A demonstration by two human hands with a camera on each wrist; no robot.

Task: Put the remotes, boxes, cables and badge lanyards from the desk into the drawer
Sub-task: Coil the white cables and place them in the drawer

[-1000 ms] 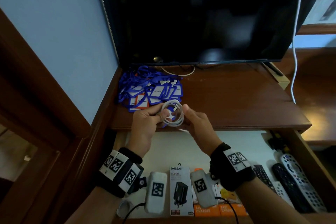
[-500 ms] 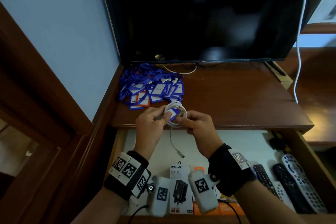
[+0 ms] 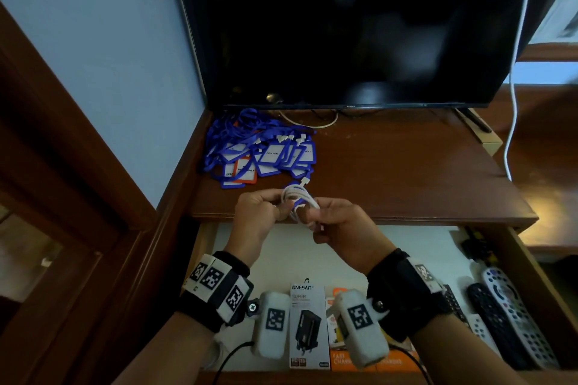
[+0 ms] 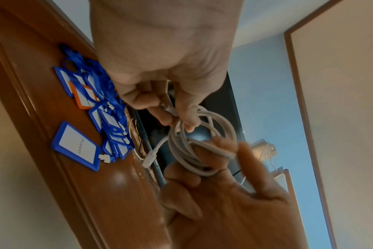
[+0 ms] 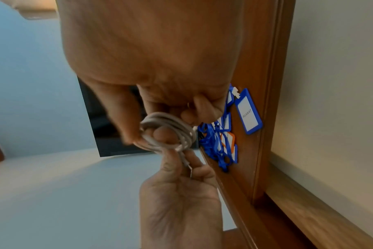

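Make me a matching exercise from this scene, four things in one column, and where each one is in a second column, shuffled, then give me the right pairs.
Things:
1. white cable
2. badge lanyards
3. remotes
4. charger box

Places:
A. right side of the open drawer
B. heaped on the desk by the wall
C. coiled between the left hand and right hand
D. front middle of the drawer, between the wrists

Pairs: 1-C, 2-B, 3-A, 4-D
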